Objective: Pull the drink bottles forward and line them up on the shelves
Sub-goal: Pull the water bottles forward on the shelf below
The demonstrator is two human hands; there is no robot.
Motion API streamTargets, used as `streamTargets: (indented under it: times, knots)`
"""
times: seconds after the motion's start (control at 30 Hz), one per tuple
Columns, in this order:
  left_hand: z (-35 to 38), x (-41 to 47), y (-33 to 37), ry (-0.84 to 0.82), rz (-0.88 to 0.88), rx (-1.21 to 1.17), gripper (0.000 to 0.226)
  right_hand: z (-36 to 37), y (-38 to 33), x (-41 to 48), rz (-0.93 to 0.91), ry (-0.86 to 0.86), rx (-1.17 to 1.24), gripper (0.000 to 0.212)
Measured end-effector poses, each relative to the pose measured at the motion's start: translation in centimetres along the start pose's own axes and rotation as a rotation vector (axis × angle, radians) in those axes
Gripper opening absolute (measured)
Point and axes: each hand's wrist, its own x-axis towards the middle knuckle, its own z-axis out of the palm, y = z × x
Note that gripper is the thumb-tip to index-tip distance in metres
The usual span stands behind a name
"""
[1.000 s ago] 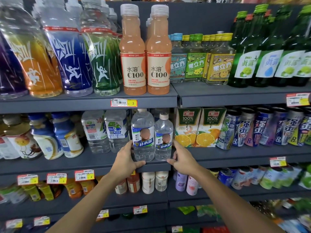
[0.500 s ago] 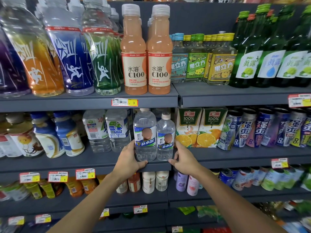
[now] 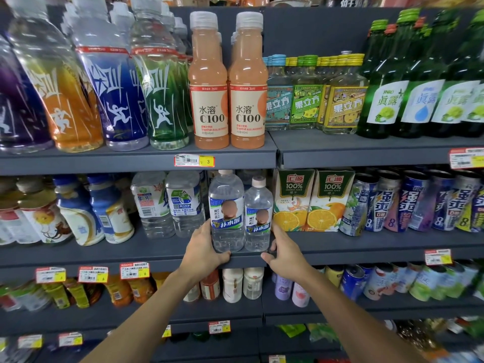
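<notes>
You're squaring the pair at the middle shelf's (image 3: 157,258) near edge, left hand (image 3: 201,250) clasping the big clear bottle (image 3: 226,213), right hand (image 3: 285,255) seemingly wrapped round the small clear bottle (image 3: 258,218); next, level their fronts.

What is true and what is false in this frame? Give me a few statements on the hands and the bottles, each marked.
The left hand grips the taller clear bottle. True.
The right hand is empty. False: it grips the shorter clear bottle.
Both clear bottles stand upright at the front edge of the shelf. True.
The two orange bottles lie on their sides. False: they stand upright on the shelf above.
</notes>
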Motion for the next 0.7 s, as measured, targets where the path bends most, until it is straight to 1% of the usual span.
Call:
streamTargets:
  times: [0.2,0.33,0.5,0.7]
  knots:
    - [0.2,-0.1,0.3,0.004,-0.016,0.005,0.074,0.1,0.1,0.1,-0.022,0.002,-0.015,0.094]
    - [0.1,-0.4,0.5,0.008,-0.023,0.001,0.073,0.1,0.2,0.3,-0.081,0.015,-0.02,0.086]
    - [0.0,-0.5,0.8,0.015,-0.013,-0.02,0.066,0.2,0.5,0.7,-0.076,0.029,-0.012,0.077]
    - [-0.2,-0.6,1.1,0.022,-0.006,-0.012,0.067,0.4,0.9,1.1,-0.078,0.029,-0.024,0.073]
